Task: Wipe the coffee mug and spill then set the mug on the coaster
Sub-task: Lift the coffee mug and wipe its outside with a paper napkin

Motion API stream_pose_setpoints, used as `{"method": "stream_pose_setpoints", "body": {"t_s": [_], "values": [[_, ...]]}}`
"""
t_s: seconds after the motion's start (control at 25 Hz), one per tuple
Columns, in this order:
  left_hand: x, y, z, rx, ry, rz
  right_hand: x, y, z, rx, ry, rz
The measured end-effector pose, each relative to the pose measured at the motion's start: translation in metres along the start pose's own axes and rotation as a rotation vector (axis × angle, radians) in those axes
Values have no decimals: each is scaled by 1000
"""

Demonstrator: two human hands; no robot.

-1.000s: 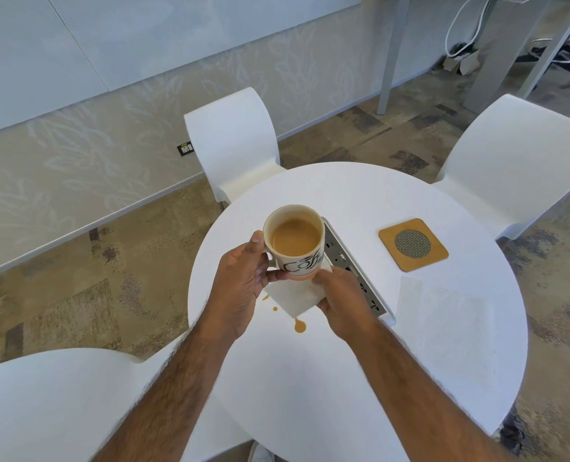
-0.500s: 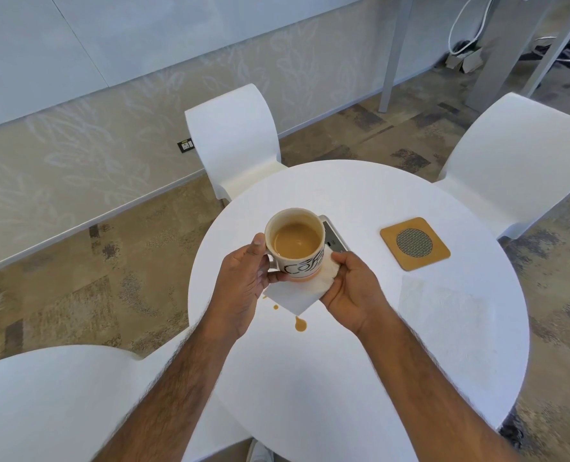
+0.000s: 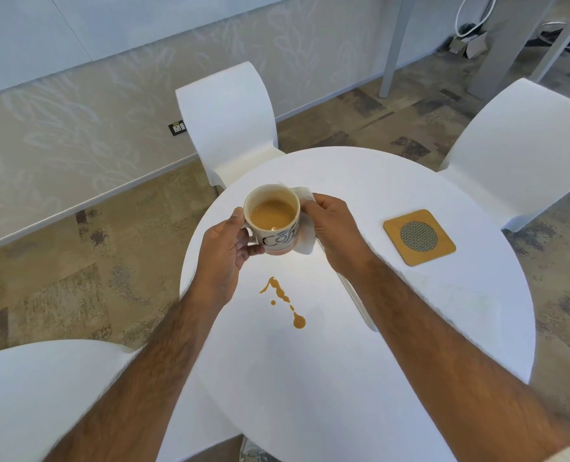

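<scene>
Both bare forearms reach forward, hands closed on a mug held between them.

The left hand (image 3: 225, 243) grips the mug (image 3: 273, 225) from its left side, thumb up by the rim and fingers curled under toward the base. The right hand (image 3: 333, 231) is cupped against the mug's right side, knuckles up, fingers pressing a white napkin (image 3: 305, 243) to the wall. Both wrists are nearly straight, the forearms converging from the lower corners.

Bright, even daylight; soft glare on the table (image 3: 393, 181); wide-angle bowing, blurred edges
</scene>
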State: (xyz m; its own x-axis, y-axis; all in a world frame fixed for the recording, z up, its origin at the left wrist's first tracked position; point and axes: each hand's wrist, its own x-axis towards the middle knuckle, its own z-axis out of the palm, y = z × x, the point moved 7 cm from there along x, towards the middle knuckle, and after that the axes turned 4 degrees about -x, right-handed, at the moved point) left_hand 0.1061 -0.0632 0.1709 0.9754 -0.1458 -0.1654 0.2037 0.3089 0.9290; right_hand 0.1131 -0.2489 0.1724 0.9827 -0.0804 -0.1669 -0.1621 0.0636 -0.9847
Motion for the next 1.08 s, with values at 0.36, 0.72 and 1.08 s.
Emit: {"method": "stream_pose_setpoints", "body": {"t_s": [0.36,0.72,1.08], "values": [[94,-80,-69,50,237,-122,86,87,26,-145,4,85],[130,-140,-116,78,280,-209,120,143,47,-309,-47,87],[137,-168,-129,54,284,-248,131,164,49,-523,-85,70]]}}
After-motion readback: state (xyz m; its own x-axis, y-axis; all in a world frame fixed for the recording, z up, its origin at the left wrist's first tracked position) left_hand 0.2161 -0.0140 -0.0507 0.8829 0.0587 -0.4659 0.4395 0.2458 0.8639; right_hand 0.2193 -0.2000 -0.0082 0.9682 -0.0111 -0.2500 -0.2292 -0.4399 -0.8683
